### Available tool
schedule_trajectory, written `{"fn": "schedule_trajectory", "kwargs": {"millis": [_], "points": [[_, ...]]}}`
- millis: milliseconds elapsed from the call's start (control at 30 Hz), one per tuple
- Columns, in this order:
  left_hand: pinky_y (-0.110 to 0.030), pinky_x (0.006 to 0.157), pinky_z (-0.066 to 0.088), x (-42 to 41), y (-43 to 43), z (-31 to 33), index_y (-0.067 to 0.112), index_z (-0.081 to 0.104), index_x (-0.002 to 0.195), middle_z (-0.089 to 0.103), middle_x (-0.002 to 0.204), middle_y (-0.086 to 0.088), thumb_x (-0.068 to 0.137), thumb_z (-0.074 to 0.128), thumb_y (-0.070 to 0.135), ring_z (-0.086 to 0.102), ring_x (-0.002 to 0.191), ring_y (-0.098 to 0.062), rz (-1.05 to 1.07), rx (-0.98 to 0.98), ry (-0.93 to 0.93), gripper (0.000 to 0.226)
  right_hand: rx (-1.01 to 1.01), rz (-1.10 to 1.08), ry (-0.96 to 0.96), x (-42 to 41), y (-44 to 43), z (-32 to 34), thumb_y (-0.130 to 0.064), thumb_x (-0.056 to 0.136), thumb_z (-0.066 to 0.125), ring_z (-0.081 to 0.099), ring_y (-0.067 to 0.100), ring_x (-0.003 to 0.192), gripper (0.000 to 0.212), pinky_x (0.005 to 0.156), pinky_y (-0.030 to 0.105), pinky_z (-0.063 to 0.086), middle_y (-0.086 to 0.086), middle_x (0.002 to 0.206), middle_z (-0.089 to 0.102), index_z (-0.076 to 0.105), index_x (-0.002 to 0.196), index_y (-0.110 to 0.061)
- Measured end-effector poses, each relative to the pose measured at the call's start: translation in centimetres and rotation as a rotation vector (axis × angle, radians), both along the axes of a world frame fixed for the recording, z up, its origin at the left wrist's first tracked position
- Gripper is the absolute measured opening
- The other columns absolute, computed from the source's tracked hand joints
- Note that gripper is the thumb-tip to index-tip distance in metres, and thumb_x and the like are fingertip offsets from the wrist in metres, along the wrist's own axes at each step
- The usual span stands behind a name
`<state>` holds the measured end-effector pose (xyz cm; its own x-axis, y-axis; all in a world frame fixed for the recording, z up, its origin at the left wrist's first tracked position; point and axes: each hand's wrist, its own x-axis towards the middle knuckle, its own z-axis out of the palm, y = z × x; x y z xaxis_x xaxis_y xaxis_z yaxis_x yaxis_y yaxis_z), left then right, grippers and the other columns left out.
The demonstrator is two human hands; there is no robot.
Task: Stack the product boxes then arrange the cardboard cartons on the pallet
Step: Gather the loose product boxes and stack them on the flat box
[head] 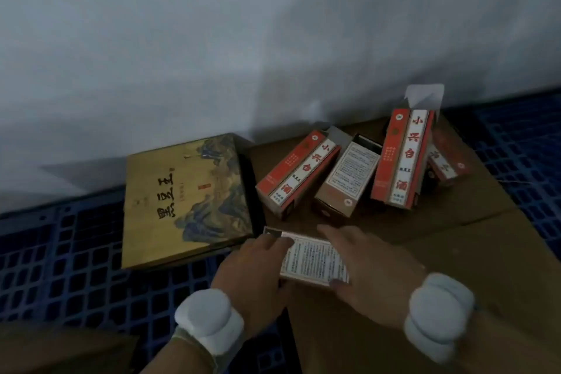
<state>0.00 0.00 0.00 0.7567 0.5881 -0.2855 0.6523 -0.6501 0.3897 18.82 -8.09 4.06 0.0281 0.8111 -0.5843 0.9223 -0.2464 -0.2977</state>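
A small product box point(312, 256) with a white printed face lies near the front, held between both hands. My left hand point(252, 270) grips its left end and my right hand point(373, 273) covers its right end. Behind it, several red-and-white product boxes lie scattered on a flat brown cardboard carton point(455, 240): one slanted point(299, 173), one showing its text side point(347, 176), one leaning upright with an open flap point(402, 158), and one partly hidden behind it point(446, 164). A large flat golden box with a landscape painting point(185, 200) lies to the left.
Everything rests on a blue plastic grid pallet point(60, 267), which also shows at the right point(522, 161). A pale wall point(273, 39) runs close behind the boxes. Another brown carton corner point(60, 352) sits at the bottom left.
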Motion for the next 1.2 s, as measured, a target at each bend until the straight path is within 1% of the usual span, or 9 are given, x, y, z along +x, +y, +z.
{"fn": "schedule_trajectory", "kwargs": {"millis": [233,500,600,733,833,900,967,1100,1200], "points": [[-0.039,0.104,0.033,2.3,2.4,-7.3,0.027,0.021,0.148,0.032,0.148,-0.003,0.084,0.054,0.056,0.034,0.132,-0.024,-0.21,0.058,0.209,0.078,-0.08,0.305,-0.237,0.8,3.3,-8.6,-0.055,0.076,0.065,0.044,0.025,0.116,0.08,0.094,0.043,0.041,0.004,0.135,0.042,0.027,0.14,-0.028],[-0.05,0.098,0.036,4.3,4.4,-12.0,0.022,0.024,0.143,0.046,0.134,-0.007,0.061,0.072,0.066,0.047,0.116,-0.032,-0.363,0.2,0.284,0.105,0.051,0.299,-0.261,-0.2,3.2,-13.2,-0.053,0.062,0.076,0.052,0.026,0.107,0.094,0.086,0.042,0.045,0.003,0.129,0.044,0.021,0.135,-0.03],[-0.046,0.092,0.043,4.6,4.9,-10.5,0.025,0.033,0.134,0.051,0.123,-0.005,0.055,0.073,0.068,0.055,0.104,-0.03,-0.354,0.191,0.278,0.098,0.089,0.279,-0.25,0.3,3.2,-11.2,-0.056,0.065,0.073,0.05,0.026,0.11,0.093,0.088,0.043,0.045,0.003,0.131,0.043,0.016,0.136,-0.033],[-0.024,0.073,0.045,4.7,7.5,-5.2,0.028,0.032,0.129,0.056,0.121,0.006,0.054,0.069,0.074,0.056,0.09,-0.012,-0.3,0.071,0.279,0.095,0.244,0.247,-0.228,2.5,3.7,-6.9,-0.065,0.062,0.07,0.048,0.024,0.116,0.104,0.097,0.049,0.039,-0.001,0.135,0.046,0.004,0.138,-0.041],[-0.027,0.067,0.049,4.2,10.1,-1.1,0.029,0.035,0.123,0.057,0.112,0.01,0.05,0.074,0.072,0.056,0.082,-0.01,-0.174,0.148,0.279,0.094,0.295,0.255,-0.356,5.0,5.2,-3.8,-0.074,0.062,0.063,0.044,0.028,0.125,0.111,0.103,0.058,0.03,0.002,0.141,0.044,-0.005,0.142,-0.039],[-0.032,0.074,0.05,2.9,12.0,0.9,0.027,0.034,0.125,0.055,0.119,0.006,0.048,0.077,0.069,0.059,0.093,-0.017,-0.094,0.269,0.288,0.098,0.312,0.21,-0.46,6.8,6.8,-1.7,-0.08,0.064,0.056,0.042,0.03,0.128,0.109,0.105,0.056,0.029,0.003,0.143,0.043,-0.005,0.143,-0.037],[-0.035,0.084,0.049,1.1,14.1,2.2,0.023,0.032,0.129,0.051,0.127,0.001,0.05,0.08,0.062,0.057,0.106,-0.022,-0.023,0.319,0.302,0.101,0.299,0.132,-0.559,8.2,8.3,-0.4,-0.07,0.071,0.06,0.042,0.031,0.128,0.108,0.106,0.053,0.033,0.006,0.142,0.044,-0.005,0.147,-0.031],[-0.039,0.089,0.049,-3.9,17.1,1.3,0.023,0.022,0.138,0.046,0.134,-0.003,0.053,0.08,0.058,0.054,0.114,-0.026,0.098,0.294,0.409,0.108,0.259,0.126,-0.616,8.2,10.4,-0.9,-0.049,0.079,0.065,0.044,0.029,0.127,0.1,0.099,0.045,0.042,0.006,0.144,0.042,-0.003,0.15,-0.031],[-0.044,0.094,0.047,-6.1,17.2,-1.7,0.038,-0.001,0.146,0.041,0.141,-0.008,0.056,0.079,0.059,0.05,0.121,-0.032,0.134,0.205,0.475,0.122,0.286,0.174,-0.566,6.7,11.2,-2.5,-0.045,0.081,0.064,0.043,0.028,0.128,0.092,0.099,0.043,0.041,0.005,0.146,0.039,0.003,0.149,-0.032]]}}
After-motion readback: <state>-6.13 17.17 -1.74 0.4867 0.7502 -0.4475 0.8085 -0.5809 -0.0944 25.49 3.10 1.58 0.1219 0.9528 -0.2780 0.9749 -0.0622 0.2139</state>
